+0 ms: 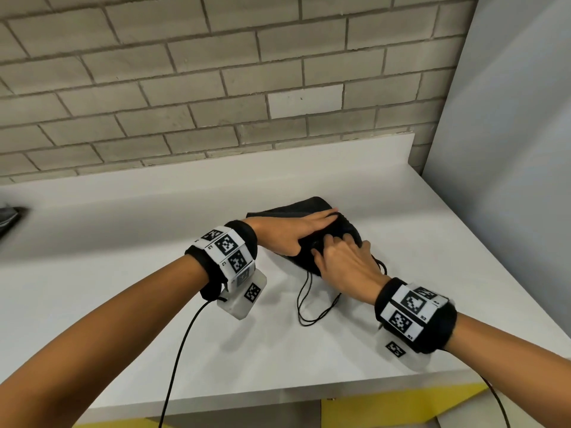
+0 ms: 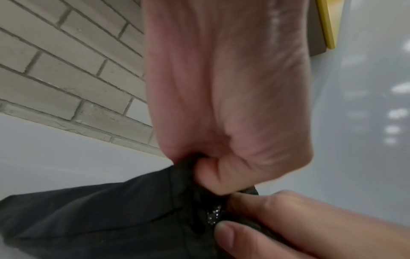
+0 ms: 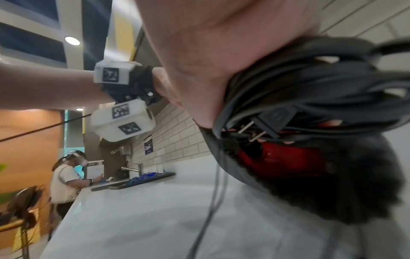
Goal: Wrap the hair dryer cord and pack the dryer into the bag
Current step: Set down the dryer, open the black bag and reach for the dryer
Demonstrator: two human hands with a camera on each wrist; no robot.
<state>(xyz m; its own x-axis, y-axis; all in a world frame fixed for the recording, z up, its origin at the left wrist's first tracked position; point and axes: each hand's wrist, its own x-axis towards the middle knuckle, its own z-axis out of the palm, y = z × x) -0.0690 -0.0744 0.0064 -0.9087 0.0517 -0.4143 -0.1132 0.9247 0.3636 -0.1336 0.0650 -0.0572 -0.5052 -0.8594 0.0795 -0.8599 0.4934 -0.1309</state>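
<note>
Hands at the black bag [image 1: 296, 208]: left hand [image 1: 290, 233] pinching its rim, right hand [image 1: 346, 264] fingers curled into its mouth, grip unclear.

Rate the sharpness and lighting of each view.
Head view: sharp, evenly lit, brick lines bowed by the wide lens. Left wrist view: left hand soft, black fabric drawstring bag dim. Right wrist view: coiled black power cord motion-blurred, ceiling lamp flares.

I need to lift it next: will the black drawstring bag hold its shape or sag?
The bag is soft cloth and creases under the left hand, so it would probably sag. The red dryer and coiled cord at its open mouth might slide out if tipped.
</note>
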